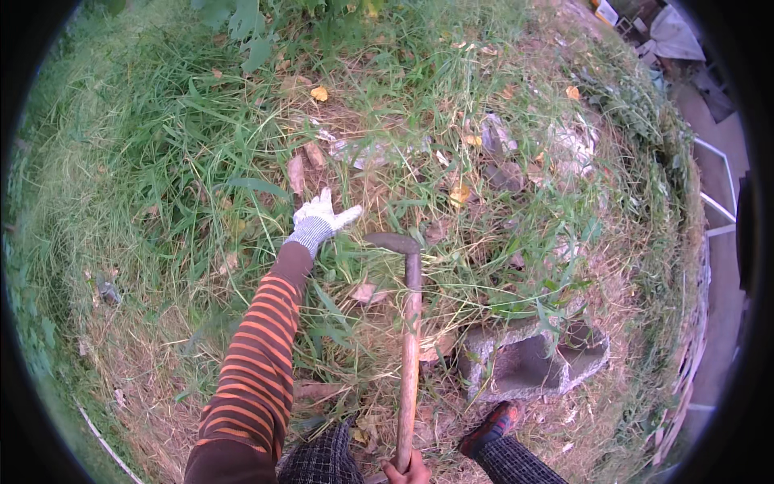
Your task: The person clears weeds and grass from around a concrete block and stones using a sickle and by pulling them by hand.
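Observation:
My left hand (323, 212) wears a pale knitted work glove and reaches out over the grass (260, 187). Thumb and fingers are apart, and nothing shows in them. Just beyond the fingertips lie reddish-brown fragments (296, 173), perhaps brick or tile. Bare and low in the picture, my right hand (406, 469) grips the end of a wooden handle (410, 363). This belongs to a sickle-like tool whose dark curved blade (393, 242) points left, to the right of the glove. Grass stems cross the handle near its metal socket.
A hollow concrete block (535, 363) lies right of the handle, beside my shoe (493, 426). Plastic scraps (363, 152) and yellow leaves (459, 195) are scattered among the grass. Cut weeds (641, 133) are heaped along the right, before a paved strip (722, 260). Broad leaves (248, 30) overhang the top.

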### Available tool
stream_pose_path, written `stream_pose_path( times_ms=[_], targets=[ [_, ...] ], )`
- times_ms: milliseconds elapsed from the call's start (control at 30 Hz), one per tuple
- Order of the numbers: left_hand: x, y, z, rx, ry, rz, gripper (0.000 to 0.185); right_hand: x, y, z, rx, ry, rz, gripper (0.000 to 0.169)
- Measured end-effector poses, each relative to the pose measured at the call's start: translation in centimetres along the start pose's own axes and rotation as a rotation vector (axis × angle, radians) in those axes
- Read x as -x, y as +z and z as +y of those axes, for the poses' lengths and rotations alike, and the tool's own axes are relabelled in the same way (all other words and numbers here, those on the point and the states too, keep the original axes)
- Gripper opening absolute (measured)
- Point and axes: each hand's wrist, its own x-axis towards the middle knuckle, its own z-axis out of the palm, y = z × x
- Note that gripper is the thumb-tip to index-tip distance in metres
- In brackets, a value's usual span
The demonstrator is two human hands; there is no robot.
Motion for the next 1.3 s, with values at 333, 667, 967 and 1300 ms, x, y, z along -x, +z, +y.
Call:
stream_pose_path(
  times_ms=[333, 667, 967, 1300],
  targets=[
    [3.8, 5.1, 5.9, -0.006, -0.136, 0.102, 0.113, -0.6, -2.5, -4.6, -0.402, 0.057, 0.177, 0.021],
    [0.6, 3.3, 0.4, 0.015, 0.018, 0.036, 0.038, -13.0, -3.2, -3.1, -0.115, -0.193, 0.210, 0.024],
    [-0.7, 3.5, -2.8, -0.084, 0.153, 0.046, 0.033, -21.2, -0.3, -8.2, 0.177, -0.322, 0.122, 0.027],
    [3.3, 5.4, -5.4, 0.005, 0.222, 0.167, 0.025, -8.0, -2.5, -5.9, 0.289, -0.091, 0.120, 0.028]
  ],
)
